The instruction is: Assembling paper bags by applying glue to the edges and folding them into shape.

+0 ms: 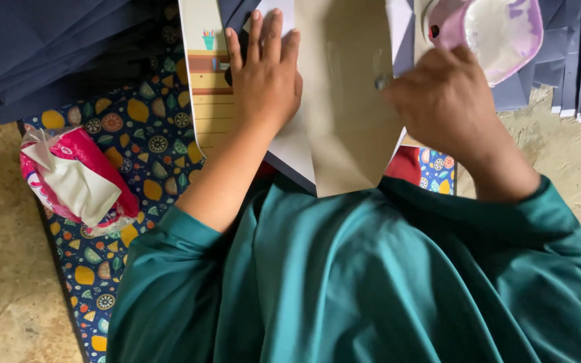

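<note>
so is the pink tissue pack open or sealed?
Open: a white tissue sticks out of the pink tissue pack lying on the patterned mat.

1. The left hand (263, 74) lies flat on the tan paper sheet (344, 101), covering its left edge.
2. The right hand (445, 101) blocks the sheet's right edge; the pink-rimmed bowl (499, 33) sits just beyond it.
3. The strip of sheet between the two hands is open.
4. Left of the sheet, the fruit-patterned mat (136, 134) is free up to the pink tissue pack (75, 178).
5. Stacked dark blue sheets (48, 47) close off the mat's far left corner.
6. The bare floor (8, 269) beyond the mat's left edge is open.
</note>
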